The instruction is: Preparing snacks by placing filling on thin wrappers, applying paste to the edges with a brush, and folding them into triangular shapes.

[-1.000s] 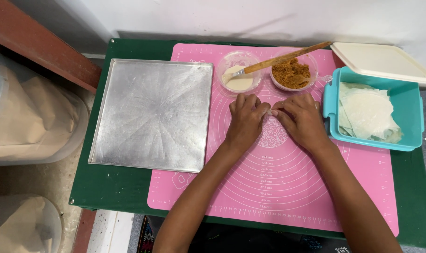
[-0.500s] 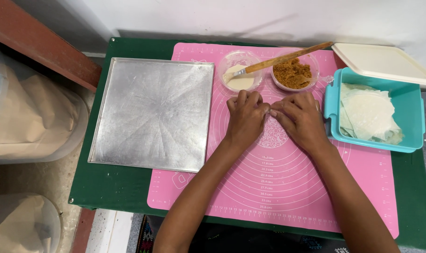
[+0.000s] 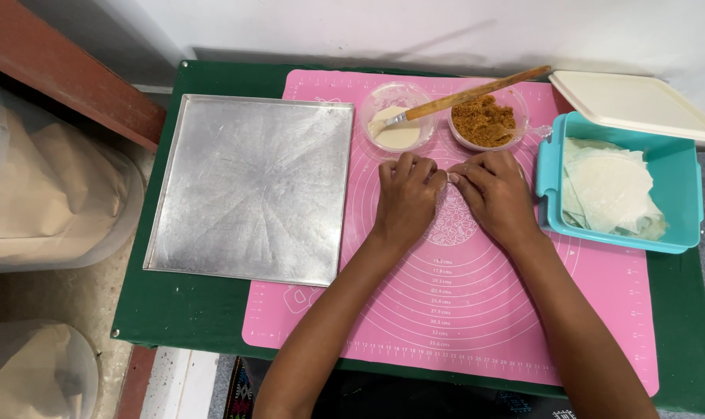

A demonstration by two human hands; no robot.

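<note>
We see a green counter (image 3: 197,318) carrying a pink mat (image 3: 461,310), with a bare square metal tray (image 3: 251,186) lying to its left. On the right sits a teal tub (image 3: 682,233) of pale round wrappers (image 3: 612,190), its cream lid (image 3: 635,105) behind it. The left hand (image 3: 407,198) and right hand (image 3: 496,194) rest knuckles up, side by side on the mat, fingers curled down and fingertips meeting over a small pale piece (image 3: 452,177), mostly hidden; we cannot tell its long axis or whether either grip pinches it. Behind them, one clear bowl (image 3: 395,116) holds whitish paste, another (image 3: 484,120) brown crumbly filling. A wooden-handled brush (image 3: 469,95) lies across both, bristles in the paste, handle pointing right.
</note>
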